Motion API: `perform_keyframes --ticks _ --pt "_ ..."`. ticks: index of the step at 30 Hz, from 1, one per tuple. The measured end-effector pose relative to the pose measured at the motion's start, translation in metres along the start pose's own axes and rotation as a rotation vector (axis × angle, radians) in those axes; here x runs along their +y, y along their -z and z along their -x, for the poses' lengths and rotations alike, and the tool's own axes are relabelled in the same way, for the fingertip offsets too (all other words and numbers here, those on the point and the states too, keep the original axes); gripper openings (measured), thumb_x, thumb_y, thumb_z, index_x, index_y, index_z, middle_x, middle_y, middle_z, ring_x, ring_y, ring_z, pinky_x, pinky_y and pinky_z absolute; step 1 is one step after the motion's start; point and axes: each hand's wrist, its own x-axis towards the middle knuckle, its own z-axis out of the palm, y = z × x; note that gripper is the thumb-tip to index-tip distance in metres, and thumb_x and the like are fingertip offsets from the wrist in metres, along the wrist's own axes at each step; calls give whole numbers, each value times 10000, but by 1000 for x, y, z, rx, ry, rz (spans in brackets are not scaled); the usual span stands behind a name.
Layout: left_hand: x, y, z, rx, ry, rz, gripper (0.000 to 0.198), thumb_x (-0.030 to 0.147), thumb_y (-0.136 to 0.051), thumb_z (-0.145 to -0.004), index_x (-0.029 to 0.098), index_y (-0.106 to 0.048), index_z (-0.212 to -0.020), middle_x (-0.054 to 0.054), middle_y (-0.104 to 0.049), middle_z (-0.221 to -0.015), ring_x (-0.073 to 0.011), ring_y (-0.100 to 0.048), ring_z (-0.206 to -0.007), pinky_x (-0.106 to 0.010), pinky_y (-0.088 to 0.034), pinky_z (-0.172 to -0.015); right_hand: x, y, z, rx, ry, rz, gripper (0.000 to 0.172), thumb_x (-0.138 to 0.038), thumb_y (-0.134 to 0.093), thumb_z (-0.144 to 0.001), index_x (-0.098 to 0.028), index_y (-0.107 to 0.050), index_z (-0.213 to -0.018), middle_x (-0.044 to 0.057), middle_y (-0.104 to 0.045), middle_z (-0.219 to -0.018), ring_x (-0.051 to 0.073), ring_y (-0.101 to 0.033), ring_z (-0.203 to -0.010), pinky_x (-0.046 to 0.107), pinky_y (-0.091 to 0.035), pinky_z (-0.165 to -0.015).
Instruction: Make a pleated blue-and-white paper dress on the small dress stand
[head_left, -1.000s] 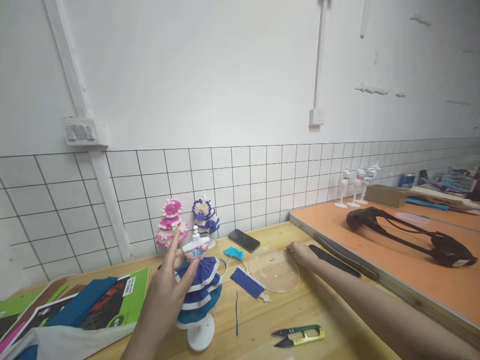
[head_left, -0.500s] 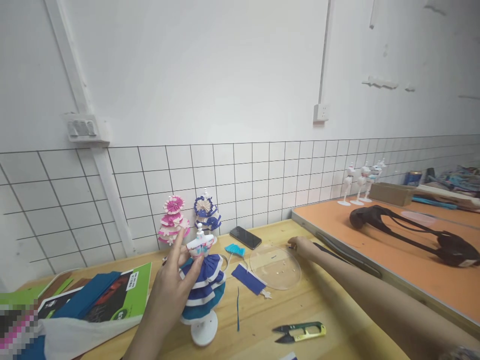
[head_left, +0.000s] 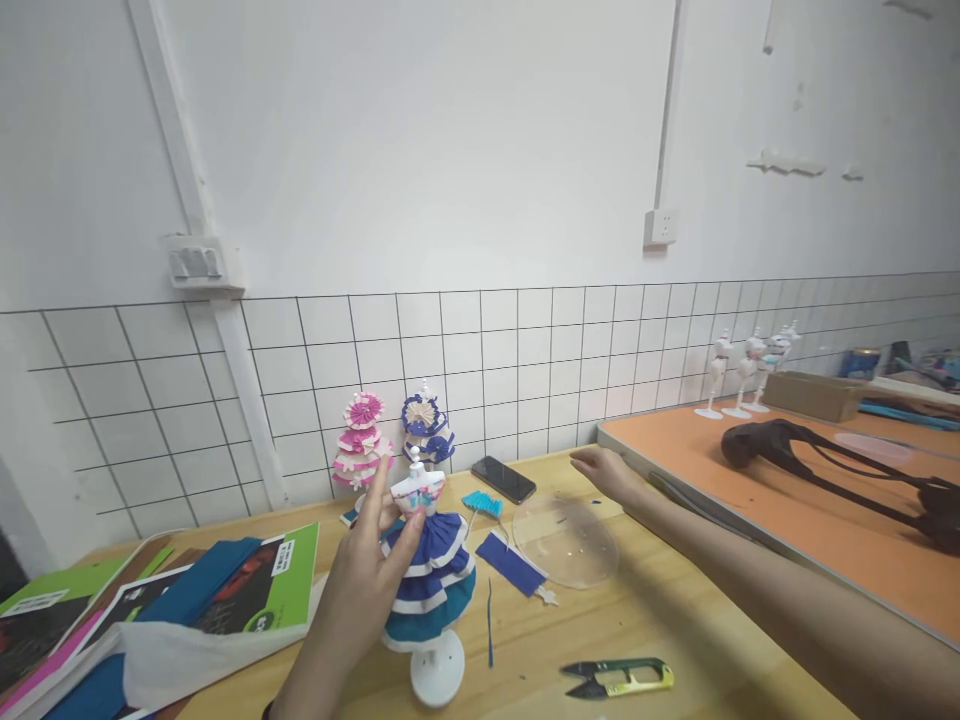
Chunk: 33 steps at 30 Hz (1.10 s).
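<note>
My left hand (head_left: 369,555) is closed around the bodice of a small white dress-form mannequin (head_left: 418,492). Its thumb lies across the front, and the index finger points up beside it. The mannequin stands upright on a round white base, wearing a tiered blue, white and teal skirt (head_left: 431,575). Toward the back of the wooden table, my right hand (head_left: 596,470) hovers past a clear round disc (head_left: 566,545). Its fingers are bunched and blurred, and what they hold, if anything, is hidden. A small dark scrap (head_left: 596,502) lies below that hand.
Thread snips (head_left: 619,677) lie near the front. Around the disc are a blue fabric strip (head_left: 510,565), pleated turquoise trim (head_left: 482,504) and a phone (head_left: 504,479). Two dressed mannequins, one pink (head_left: 363,440), stand behind. Packets and cloth (head_left: 225,590) cover the left; an orange table (head_left: 667,425) adjoins right.
The right hand has risen off the tabletop, leaving the dark scrap in view beneath it. My left hand keeps its hold on the mannequin. The camera has turned slightly left.
</note>
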Motion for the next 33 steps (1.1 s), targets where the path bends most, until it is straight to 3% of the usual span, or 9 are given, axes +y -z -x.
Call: perform_keyframes --ticks 4,8,11,14,17,20,24,28,33 --pt "5 -2 4 1 -20 -28 704 482 -393 -863 207 -118 -1449 -14 -649 -838 -187 -628 -798 -289 -456 -756 -75 16 24 -4 169 -307 258 -346 -466 -914 -168 -653 -906 57 -704 -890 197 -649 -848 319 -522 -745" --pt "7 1 5 -82 -49 -52 694 449 -359 -897 191 -33 -1454 -7 -615 -823 -175 -600 -764 -290 -442 -741 -141 25 62 -20 301 -459 301 -431 -578 -817 -180 -660 -673 20 -697 -677 181 -646 -670 288 -506 -615" --pt "9 4 6 -105 -73 -44 688 425 -342 -911 191 13 -1452 3 -589 -775 -180 -594 -757 -304 -446 -735 -166 21 78 -30 373 -618 230 -392 -598 -813 -176 -671 -849 43 -711 -823 189 -651 -789 314 -515 -709" --pt "11 4 8 -114 -103 -13 693 396 -352 -914 200 40 -1450 -16 -624 -835 -194 -607 -852 -326 -446 -792 -176 13 81 -71 404 -765 367 -359 -638 -789 -178 -598 -1107 85 -683 -1034 206 -626 -956 372 -491 -861" --pt "11 4 10 -118 -128 -26 698 381 -369 -912 202 38 -1451 -67 -647 -1002 -212 -586 -1000 -361 -417 -885 -185 12 79 -162 372 -925 429 -404 -624 -796 -173 -574 -1154 100 -663 -1084 215 -609 -1011 384 -478 -890" --pt "9 3 13 -121 -144 -27 693 368 -390 -907 211 5 -1454 -105 -603 -1177 -228 -521 -1143 -389 -360 -969 -196 17 78 -274 363 -980 354 -455 -585 -812 -168 -645 -1011 51 -689 -920 203 -625 -928 332 -488 -824" --pt "9 6 15 -138 -124 -19 696 364 -402 -902 214 -6 -1454 -107 -601 -1205 -232 -477 -1208 -389 -360 -971 -200 16 76 -259 375 -898 366 -481 -533 -837 -148 -651 -741 -11 -609 -660 141 -577 -658 253 -452 -636" --pt "6 6 12 -110 -179 -155 711 339 -399 -897 186 19 -1452 -103 -651 -1130 -234 -445 -1233 -430 -296 -1011 -195 5 74 -230 340 -910 363 -484 -541 -829 -144 -649 -759 -2 -611 -667 134 -564 -636 233 -433 -595" --pt "0 5 8 13 -263 -299 621 297 -484 -836 190 -244 -1398 -105 -641 -1096 -253 -500 -1152 -433 -347 -962 -190 -2 76 -181 297 -892 355 -475 -549 -822 -144 -655 -749 22 -645 -670 156 -594 -642 247 -454 -605"
